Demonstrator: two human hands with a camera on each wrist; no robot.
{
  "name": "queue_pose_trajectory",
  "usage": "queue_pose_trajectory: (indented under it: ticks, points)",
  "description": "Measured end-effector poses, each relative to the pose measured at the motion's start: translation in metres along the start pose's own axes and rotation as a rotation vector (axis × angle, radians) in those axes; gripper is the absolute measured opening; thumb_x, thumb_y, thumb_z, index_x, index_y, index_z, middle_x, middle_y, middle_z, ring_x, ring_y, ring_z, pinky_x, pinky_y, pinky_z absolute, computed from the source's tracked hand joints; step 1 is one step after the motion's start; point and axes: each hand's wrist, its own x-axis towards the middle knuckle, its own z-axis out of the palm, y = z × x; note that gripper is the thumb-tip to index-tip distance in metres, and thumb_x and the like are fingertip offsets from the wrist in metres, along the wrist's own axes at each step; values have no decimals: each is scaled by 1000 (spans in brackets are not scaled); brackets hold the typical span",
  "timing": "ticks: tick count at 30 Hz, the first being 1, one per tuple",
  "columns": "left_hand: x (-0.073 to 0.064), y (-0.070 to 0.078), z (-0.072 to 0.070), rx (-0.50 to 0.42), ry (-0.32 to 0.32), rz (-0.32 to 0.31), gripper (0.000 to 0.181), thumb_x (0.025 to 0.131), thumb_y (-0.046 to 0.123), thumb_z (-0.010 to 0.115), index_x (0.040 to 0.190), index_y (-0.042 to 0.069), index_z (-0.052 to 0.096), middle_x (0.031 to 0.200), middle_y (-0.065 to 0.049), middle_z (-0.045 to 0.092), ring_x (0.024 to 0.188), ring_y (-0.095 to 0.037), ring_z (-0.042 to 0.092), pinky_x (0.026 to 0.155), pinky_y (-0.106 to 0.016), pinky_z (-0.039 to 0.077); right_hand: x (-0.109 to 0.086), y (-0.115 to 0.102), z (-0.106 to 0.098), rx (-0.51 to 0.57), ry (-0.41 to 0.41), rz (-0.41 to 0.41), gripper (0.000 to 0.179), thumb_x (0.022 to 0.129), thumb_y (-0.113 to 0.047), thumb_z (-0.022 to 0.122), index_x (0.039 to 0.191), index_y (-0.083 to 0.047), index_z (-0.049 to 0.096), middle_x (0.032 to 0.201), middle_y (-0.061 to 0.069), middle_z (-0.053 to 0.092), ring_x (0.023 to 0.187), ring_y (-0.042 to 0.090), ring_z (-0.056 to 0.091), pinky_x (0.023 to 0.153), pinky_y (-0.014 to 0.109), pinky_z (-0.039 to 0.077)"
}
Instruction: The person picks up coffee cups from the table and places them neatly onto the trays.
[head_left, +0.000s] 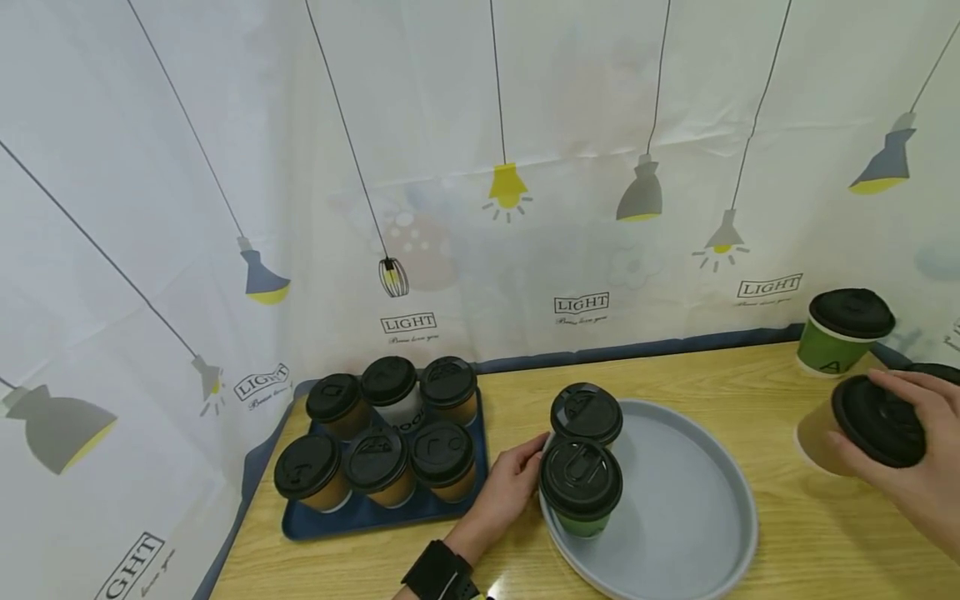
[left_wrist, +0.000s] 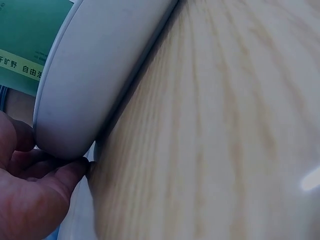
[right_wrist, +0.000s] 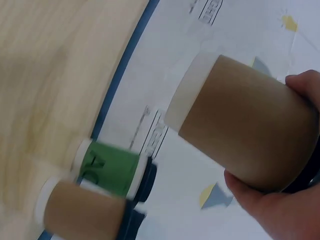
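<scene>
My right hand (head_left: 915,467) grips a brown paper coffee cup (right_wrist: 250,120) with a black lid (head_left: 877,421) from above, fingers and thumb around the lid end. The cup is tilted and held up off the table. My left hand (head_left: 510,492) holds the left rim of a round grey tray (head_left: 690,500), thumb and fingers at the edge in the left wrist view (left_wrist: 35,185). On that tray, near my left hand, stand two lidded cups: a green one (head_left: 583,492) in front and another black-lidded cup (head_left: 587,414) right behind it.
A dark blue rectangular tray (head_left: 337,523) at the left carries several black-lidded cups, mostly brown. Back right stands a green cup (head_left: 832,342) marked A, with a brown cup (right_wrist: 82,210) beside it. A printed cloth (head_left: 465,275) hangs behind the wooden table (head_left: 510,383).
</scene>
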Motion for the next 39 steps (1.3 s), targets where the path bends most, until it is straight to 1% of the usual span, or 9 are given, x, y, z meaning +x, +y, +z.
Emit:
queue_pose_trajectory:
  ticks: [2, 4, 7, 9, 11, 17, 21, 24, 39]
  points:
    - [0, 0, 0, 3, -1, 2, 46, 114, 14, 40, 156, -3, 39, 158, -16, 44, 147, -27, 38, 119, -44, 35, 5, -14, 4, 15, -82, -43, 106, 88, -81, 48, 148, 6, 46, 146, 36, 37, 138, 57, 30, 116, 71, 21]
    - [0, -1, 0, 6, -2, 5, 47, 114, 14, 40, 156, -4, 38, 158, -16, 44, 148, -28, 38, 119, -45, 34, 10, -26, 9, 35, -137, -103, 92, 90, -67, 66, 146, 4, 49, 145, 34, 39, 132, 56, 35, 115, 68, 27]
    - [0, -1, 0, 10, 1, 8, 47, 114, 15, 40, 156, -4, 39, 158, -16, 44, 148, -28, 38, 119, -45, 34, 19, -39, 23, 122, -193, -231, 82, 80, -37, 89, 144, 0, 53, 143, 29, 43, 124, 50, 43, 119, 33, 32]
    - [0, -1, 0, 12, 6, 9, 47, 114, 15, 41, 156, -4, 39, 158, -16, 45, 148, -28, 38, 119, -45, 34, 25, -46, 33, 170, -222, -307, 84, 71, -20, 94, 143, -2, 56, 142, 27, 46, 122, 42, 47, 109, 11, 30]
    - [1, -1, 0, 16, 9, 14, 46, 113, 15, 41, 156, -4, 40, 157, -17, 45, 148, -29, 38, 119, -45, 34, 29, -51, 44, 211, -243, -371, 87, 65, -14, 96, 142, -4, 57, 141, 24, 48, 120, 33, 48, 98, 0, 25]
    - [0, 0, 0, 11, 13, 19, 45, 113, 13, 40, 155, -5, 42, 157, -17, 46, 148, -31, 38, 119, -47, 34, 34, -61, 74, 241, -336, -432, 90, 62, -10, 98, 142, -9, 57, 142, 16, 48, 117, 30, 54, 94, 7, 36]
    - [0, 0, 0, 13, 18, 7, 45, 113, 13, 40, 155, -3, 42, 157, -15, 46, 148, -30, 38, 119, -47, 33, 36, -63, 93, 226, -405, -460, 87, 66, -14, 98, 141, -11, 55, 141, 16, 47, 115, 33, 57, 86, 34, 55]
    - [0, 0, 0, 22, 19, -4, 45, 113, 13, 40, 155, -2, 42, 158, -14, 46, 148, -29, 37, 120, -47, 33, 37, -63, 105, 228, -445, -479, 85, 68, -14, 97, 140, -9, 54, 138, 18, 47, 112, 35, 58, 79, 53, 57]
    - [1, -1, 0, 8, 12, -21, 45, 113, 12, 40, 156, -2, 41, 158, -14, 45, 149, -29, 36, 120, -48, 31, 33, -57, 129, 233, -546, -473, 80, 72, -16, 96, 140, -12, 54, 137, 17, 47, 115, 38, 58, 83, 55, 58]
